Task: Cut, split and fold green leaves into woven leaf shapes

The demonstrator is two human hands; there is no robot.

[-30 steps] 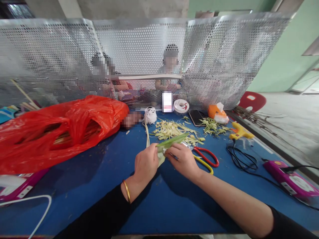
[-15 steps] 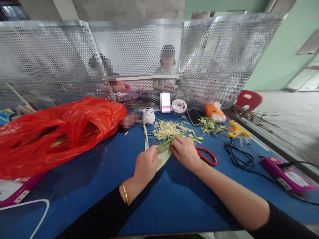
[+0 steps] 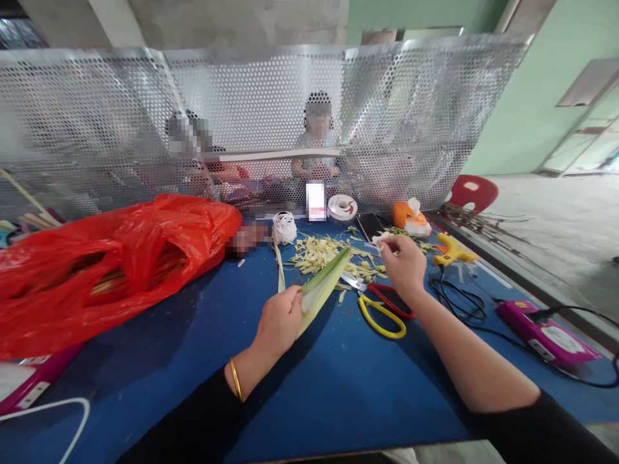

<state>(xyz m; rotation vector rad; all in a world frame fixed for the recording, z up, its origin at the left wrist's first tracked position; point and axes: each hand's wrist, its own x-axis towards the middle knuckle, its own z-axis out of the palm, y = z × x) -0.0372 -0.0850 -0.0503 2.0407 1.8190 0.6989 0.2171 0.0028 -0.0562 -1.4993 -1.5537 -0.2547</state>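
Observation:
My left hand point(image 3: 279, 319) is closed around the base of a pale green corn husk point(image 3: 322, 288), its pointed tip angled up and away. My right hand point(image 3: 403, 261) is raised to the right of the husk, thumb and finger pinched on a small crumpled white piece point(image 3: 380, 240) that looks like tissue. Below the husk tip lie scissors point(image 3: 382, 317) with one yellow and one red handle, blades partly over the trimmings. A heap of cut yellow-green strips point(image 3: 316, 252) spreads behind the husk.
A red plastic bag point(image 3: 145, 232) of dry stalks fills the left. Along the back stand a white string ball point(image 3: 284, 227), a lit phone point(image 3: 316, 200), a ribbon roll point(image 3: 342, 207), and a tissue pack point(image 3: 411, 219). A yellow glue gun point(image 3: 452, 250) and purple power strip point(image 3: 546, 330) lie right.
My right hand has let go of the husk and moved right, now pinching a white piece. The scissors are more exposed. My left hand keeps the husk, and the view has shifted slightly.

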